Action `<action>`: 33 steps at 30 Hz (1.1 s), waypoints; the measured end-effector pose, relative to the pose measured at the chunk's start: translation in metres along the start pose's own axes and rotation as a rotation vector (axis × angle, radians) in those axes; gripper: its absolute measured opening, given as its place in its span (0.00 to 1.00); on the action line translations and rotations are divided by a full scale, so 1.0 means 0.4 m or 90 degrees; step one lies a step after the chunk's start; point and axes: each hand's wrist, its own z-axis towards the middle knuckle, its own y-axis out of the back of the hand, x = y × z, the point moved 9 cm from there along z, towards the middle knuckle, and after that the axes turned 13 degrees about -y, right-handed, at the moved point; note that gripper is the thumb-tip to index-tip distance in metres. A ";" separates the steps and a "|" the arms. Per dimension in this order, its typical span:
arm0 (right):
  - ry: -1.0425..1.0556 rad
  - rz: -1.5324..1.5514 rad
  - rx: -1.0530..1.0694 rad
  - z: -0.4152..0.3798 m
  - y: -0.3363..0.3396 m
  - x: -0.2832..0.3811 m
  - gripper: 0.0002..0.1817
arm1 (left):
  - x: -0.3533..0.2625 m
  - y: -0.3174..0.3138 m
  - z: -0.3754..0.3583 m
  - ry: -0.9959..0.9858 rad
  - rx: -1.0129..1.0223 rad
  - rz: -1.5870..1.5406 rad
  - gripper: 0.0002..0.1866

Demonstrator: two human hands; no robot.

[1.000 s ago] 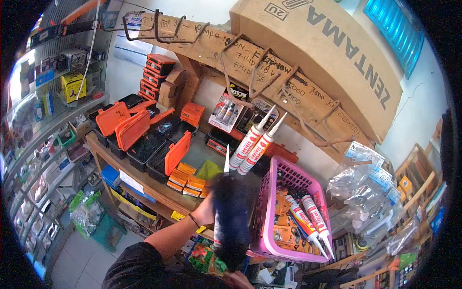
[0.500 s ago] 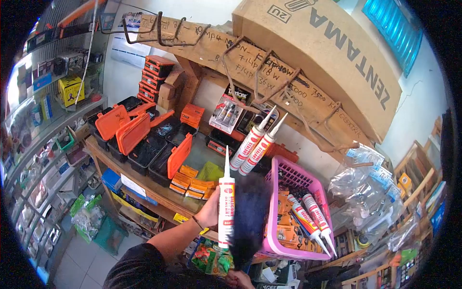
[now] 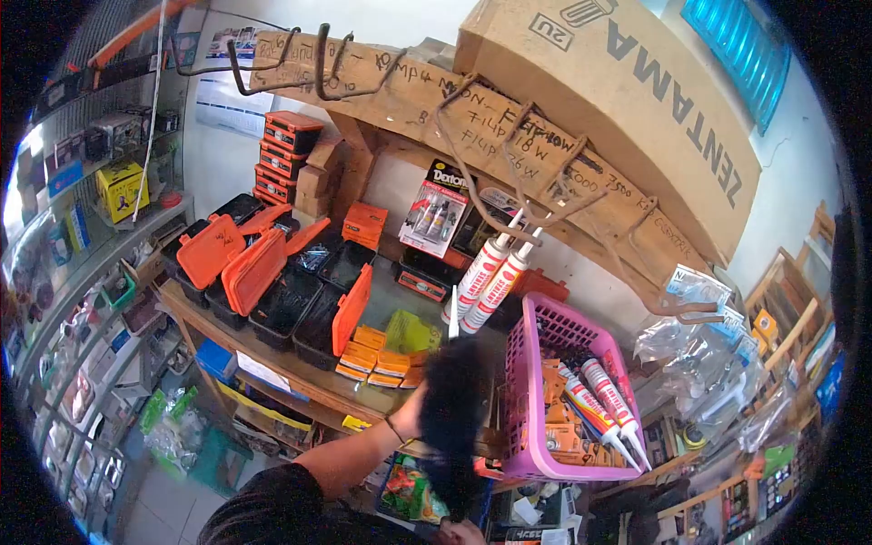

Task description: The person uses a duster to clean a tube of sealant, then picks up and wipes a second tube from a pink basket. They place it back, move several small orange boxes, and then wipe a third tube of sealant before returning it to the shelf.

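Observation:
My left hand [image 3: 411, 416] holds a silicone sealant tube upright. Only the white nozzle [image 3: 453, 316] of that tube shows; its body is hidden behind a fluffy black duster [image 3: 454, 409]. At the bottom edge, my right hand [image 3: 461, 534] is closed at the lower end of the duster, partly cut off by the frame. Behind the duster, two more sealant tubes [image 3: 490, 286] stand upright side by side on the shelf. To the right, a pink basket [image 3: 525, 450] contains several orange packets and two further sealant tubes [image 3: 607, 400], nozzles pointing down toward its front rim.
Open black boxes with orange lids [image 3: 254, 272] line the shelf at left, near small orange boxes [image 3: 368, 356]. Metal hooks [image 3: 490, 163] jut from the wooden beam above. Plastic bags [image 3: 699, 354] hang at right, and a large carton [image 3: 627, 100] sits overhead.
The duster has moved in front of the held sealant tube, covering its label and body. The view has shifted slightly, so the basket appears a little further right.

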 end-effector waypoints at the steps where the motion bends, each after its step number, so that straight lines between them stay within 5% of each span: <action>1: -0.272 0.216 0.071 0.009 -0.022 -0.101 0.14 | 0.011 -0.002 0.001 0.030 -0.036 -0.066 0.26; 3: -0.301 0.273 0.028 -0.013 -0.059 -0.074 0.15 | 0.013 0.049 0.024 -0.006 0.084 -0.096 0.25; 5: -0.300 0.166 -0.046 -0.036 -0.068 -0.049 0.16 | 0.013 0.014 0.006 0.038 -0.060 -0.070 0.25; 6: -0.308 0.162 -0.012 -0.036 -0.077 -0.065 0.14 | 0.054 0.147 0.056 -0.034 0.133 0.179 0.22; 7: -0.307 0.164 -0.015 -0.031 -0.074 -0.087 0.14 | 0.086 0.169 0.041 0.083 0.038 0.161 0.24; 9: -0.270 0.272 0.014 -0.013 -0.083 -0.107 0.13 | 0.013 -0.019 -0.002 0.063 0.020 -0.110 0.25; 11: -0.285 0.315 0.022 -0.015 -0.094 -0.105 0.13 | 0.016 0.023 0.017 0.003 -0.013 -0.016 0.25; 17: -0.343 0.326 -0.028 -0.031 -0.094 -0.080 0.15 | 0.060 0.017 -0.006 0.124 0.007 -0.107 0.25; 21: -0.384 0.335 0.020 -0.029 -0.110 -0.098 0.16 | 0.068 0.093 0.043 0.049 -0.022 -0.021 0.22; 22: -0.341 0.286 0.061 -0.026 -0.122 -0.094 0.16 | 0.135 0.186 0.073 0.107 0.070 -0.032 0.23; 24: -0.308 0.304 0.051 -0.020 -0.123 -0.116 0.17 | 0.135 0.056 0.018 0.217 0.263 -0.231 0.23; 25: -0.276 0.318 0.039 -0.016 -0.121 -0.115 0.17 | 0.098 -0.027 -0.007 0.219 0.262 -0.228 0.23; 27: -0.313 0.385 0.023 -0.020 -0.130 -0.107 0.18 | 0.030 0.006 0.004 0.091 -0.066 -0.010 0.22; 31: -0.330 0.350 -0.013 -0.019 -0.110 -0.118 0.19 | 0.046 0.058 0.030 0.052 -0.072 0.024 0.26; 32: -0.301 0.305 0.000 -0.014 -0.101 -0.115 0.19 | 0.069 0.044 0.023 0.119 -0.007 -0.131 0.27; 33: -0.299 0.303 -0.002 -0.009 -0.096 -0.119 0.19 | 0.063 0.068 0.020 0.084 -0.008 -0.015 0.28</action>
